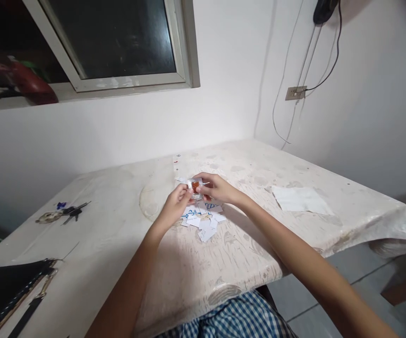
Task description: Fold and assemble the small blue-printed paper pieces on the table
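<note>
Two white walls (224, 112) meet behind a broad table (107, 244) spread with a pale, glossy, patterned plastic cover, while a sliding window with a light metal frame (128, 82), its panes dark, fills the upper left. At the near edge of the table, blue-and-white checked fabric (241, 317) covers the seated person's lap. A black case with a strap and metal clasp (9, 286) lies at the lower left, cut off by the edge of view; across the table, to the right of the hands, a white, roughly rectangular sheet (300, 200) rests flat, whether paper or cloth one cannot tell. A red, rounded object (34, 84), slightly blurred, sits on the window ledge. Over the middle of the table, the person's bare left hand (175, 202) and bare right hand (219, 188) come together, fingers of both closed in a pinch. Well to their left lies a bunch of dark keys (72, 212) with a pale fob. On the right-hand wall, a black cable runs to a beige socket plate (295, 93). Beneath the hands, small white paper pieces with blue print (206, 230) overlap in a loose pile; above them, a small clear-and-silver packet with orange-brown contents (195, 186) is gripped between both sets of fingertips.
</note>
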Motion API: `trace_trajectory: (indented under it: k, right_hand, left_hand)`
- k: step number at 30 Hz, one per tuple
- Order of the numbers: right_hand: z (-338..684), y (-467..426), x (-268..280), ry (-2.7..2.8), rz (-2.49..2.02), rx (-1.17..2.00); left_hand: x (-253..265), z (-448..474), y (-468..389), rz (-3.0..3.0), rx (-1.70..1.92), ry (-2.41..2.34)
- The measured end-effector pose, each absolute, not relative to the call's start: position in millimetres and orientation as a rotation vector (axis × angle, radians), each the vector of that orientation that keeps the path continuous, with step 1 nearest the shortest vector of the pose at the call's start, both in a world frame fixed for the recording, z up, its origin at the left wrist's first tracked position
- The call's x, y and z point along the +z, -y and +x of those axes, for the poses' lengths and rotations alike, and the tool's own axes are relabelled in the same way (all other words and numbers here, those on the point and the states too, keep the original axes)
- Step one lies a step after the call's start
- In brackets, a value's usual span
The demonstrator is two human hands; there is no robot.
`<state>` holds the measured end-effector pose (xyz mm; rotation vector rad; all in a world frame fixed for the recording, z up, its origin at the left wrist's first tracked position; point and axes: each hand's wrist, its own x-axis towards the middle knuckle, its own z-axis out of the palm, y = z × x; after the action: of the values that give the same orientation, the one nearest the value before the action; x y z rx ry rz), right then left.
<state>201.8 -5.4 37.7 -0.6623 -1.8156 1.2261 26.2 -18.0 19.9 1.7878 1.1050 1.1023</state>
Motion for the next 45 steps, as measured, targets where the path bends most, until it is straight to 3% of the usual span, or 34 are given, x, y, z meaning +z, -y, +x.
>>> trace_trajectory:
  k: [12, 26, 45]
  right_hand:
    - [203.5, 8.4, 35.2, 1.467, -0.434, 1.751]
    - [194.4, 0.1, 19.5, 1.71, -0.228, 1.931]
    - [189.4, -1.9, 11.5, 1.551, -0.217, 2.15]
  left_hand:
    - [39.7, 27.6, 37.3, 1.44, 1.111, -0.785]
    - [43.0, 0.8, 28.0, 1.329, 0.627, -0.792]
    - [35.7, 1.8, 21.9, 1.45, 0.598, -0.621]
